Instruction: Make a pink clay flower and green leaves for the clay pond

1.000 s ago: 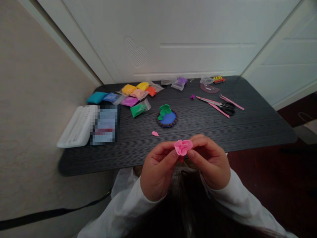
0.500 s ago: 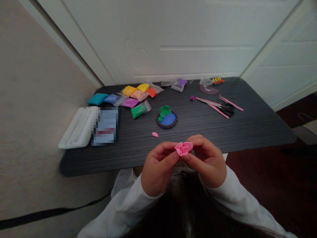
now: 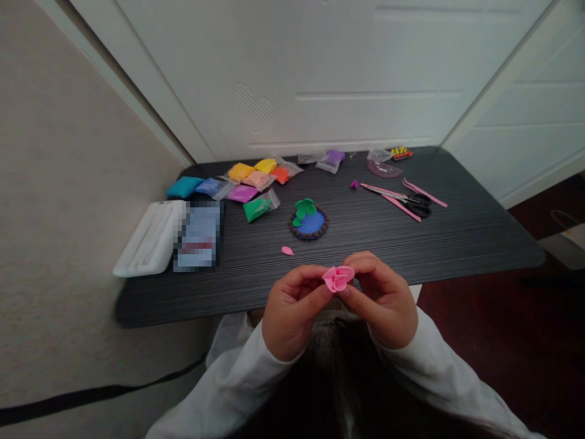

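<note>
A pink clay flower (image 3: 338,279) with several overlapping petals is held up near the table's front edge. My left hand (image 3: 295,311) pinches its left side between thumb and fingers. From the other side, my right hand (image 3: 384,302) grips it the same way, thumb low and fingers behind. On the table, just beyond my left hand, lies a single loose pink petal (image 3: 287,250). Farther back is a round blue clay pond (image 3: 311,223) with a brown beaded rim, and green clay leaves (image 3: 305,208) sit on its left part.
Bags of coloured clay, such as a green one (image 3: 258,208), lie at the back left, near a white box (image 3: 153,238) and a pixelated packet (image 3: 198,236). Right of centre are black-handled scissors (image 3: 418,204), pink tweezers (image 3: 425,193) and a small purple piece (image 3: 354,184).
Both hands keep hold of the pink flower, with only slight shifts of the fingers. The whole view has moved a little; the table items look unchanged.
</note>
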`<state>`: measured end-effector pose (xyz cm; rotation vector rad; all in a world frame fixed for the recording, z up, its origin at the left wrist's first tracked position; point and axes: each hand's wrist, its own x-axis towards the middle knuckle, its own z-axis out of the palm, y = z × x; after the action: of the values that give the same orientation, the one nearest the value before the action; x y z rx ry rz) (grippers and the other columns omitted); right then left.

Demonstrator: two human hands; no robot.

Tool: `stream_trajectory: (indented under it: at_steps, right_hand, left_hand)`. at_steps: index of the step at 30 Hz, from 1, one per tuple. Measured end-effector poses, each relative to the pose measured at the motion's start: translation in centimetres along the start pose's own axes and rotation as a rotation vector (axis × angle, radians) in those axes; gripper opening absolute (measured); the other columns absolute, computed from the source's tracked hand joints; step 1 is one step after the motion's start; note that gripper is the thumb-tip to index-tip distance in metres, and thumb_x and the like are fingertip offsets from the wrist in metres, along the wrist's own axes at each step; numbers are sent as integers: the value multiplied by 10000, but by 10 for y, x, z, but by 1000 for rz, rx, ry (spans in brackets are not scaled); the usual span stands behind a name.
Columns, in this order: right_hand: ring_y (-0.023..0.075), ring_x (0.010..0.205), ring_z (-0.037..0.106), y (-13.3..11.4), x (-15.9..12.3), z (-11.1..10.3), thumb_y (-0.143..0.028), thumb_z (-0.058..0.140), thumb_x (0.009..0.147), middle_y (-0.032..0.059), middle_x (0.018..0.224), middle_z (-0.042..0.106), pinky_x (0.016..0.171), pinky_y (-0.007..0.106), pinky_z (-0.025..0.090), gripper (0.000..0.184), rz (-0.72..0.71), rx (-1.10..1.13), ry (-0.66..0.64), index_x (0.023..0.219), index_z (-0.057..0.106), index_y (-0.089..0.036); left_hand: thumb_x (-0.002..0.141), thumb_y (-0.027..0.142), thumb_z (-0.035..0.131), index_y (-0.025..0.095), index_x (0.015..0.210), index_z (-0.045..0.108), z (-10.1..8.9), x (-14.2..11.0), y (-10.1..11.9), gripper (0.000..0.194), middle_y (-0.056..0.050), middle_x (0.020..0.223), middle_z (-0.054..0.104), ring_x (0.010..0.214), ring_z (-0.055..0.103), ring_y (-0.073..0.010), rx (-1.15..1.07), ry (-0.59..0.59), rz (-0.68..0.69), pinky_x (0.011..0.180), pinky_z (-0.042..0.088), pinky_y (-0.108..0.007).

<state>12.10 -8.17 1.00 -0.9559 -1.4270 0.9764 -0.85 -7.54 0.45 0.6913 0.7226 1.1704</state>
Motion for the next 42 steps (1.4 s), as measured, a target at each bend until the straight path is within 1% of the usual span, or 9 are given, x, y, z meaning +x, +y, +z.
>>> stream_trajectory:
  at_steps: [5,10,15,23,26,31,35,39,42]
  right_hand:
    - [149,760,486,1,1,2,-167,575,704,16,779,512,686,319,390,136,9,-14,14,828,542,-214]
    - [149,766,483,1,0,1,-164,574,702,16,788,511,685,320,390,140,0,-39,10,828,541,-214]
    - [149,761,479,1,-2,1,-156,572,700,16,783,514,673,318,388,153,-25,-67,7,838,543,-216]
    - [146,751,478,0,-4,2,-155,565,703,15,777,515,667,315,390,143,-17,-71,15,831,544,-217]
    - [144,745,480,1,-3,1,-166,562,707,18,783,518,669,314,394,141,-3,-71,10,838,550,-216]
    - [142,746,495,5,-1,1,-189,528,737,21,792,528,679,308,404,135,32,-59,21,863,563,-224]
    - [141,759,498,13,0,1,-203,524,737,19,807,531,673,295,406,140,68,-50,45,868,566,-225]
    - [135,762,494,20,2,-1,-203,523,735,15,804,533,665,276,399,124,95,-59,69,847,575,-218]
    - [130,749,494,26,4,-3,-213,519,738,13,798,537,653,266,396,114,115,-58,89,836,577,-213]
  left_hand:
    - [610,171,655,207,770,635,-2,0,-2,165,-16,765,649,718,575,-122,39,6,22,713,437,-271]
    - [593,180,668,208,773,635,-4,0,-1,185,-13,771,647,739,579,-132,33,-15,19,726,440,-280]
    - [608,175,657,201,757,634,-5,0,-1,153,-4,758,644,722,579,-126,61,-42,30,715,448,-275]
    - [616,160,647,188,748,629,-7,1,-1,136,-12,741,645,725,588,-141,83,-68,44,726,453,-302]
    - [611,152,651,184,740,630,-6,2,0,135,-15,743,648,725,589,-135,40,-65,12,731,449,-292]
    - [581,139,670,162,707,628,-3,7,-1,136,-18,722,643,688,584,-115,-121,1,-60,670,465,-236]
    - [630,89,620,151,749,613,-7,13,-2,134,-2,728,625,633,565,-67,-257,51,-122,619,464,-175]
    - [696,104,562,128,823,603,-10,18,-3,136,-24,721,612,649,557,-66,-323,69,-191,603,462,-159]
    - [716,132,549,116,843,600,-11,20,-5,138,-36,710,599,648,549,-72,-356,90,-208,578,458,-157]
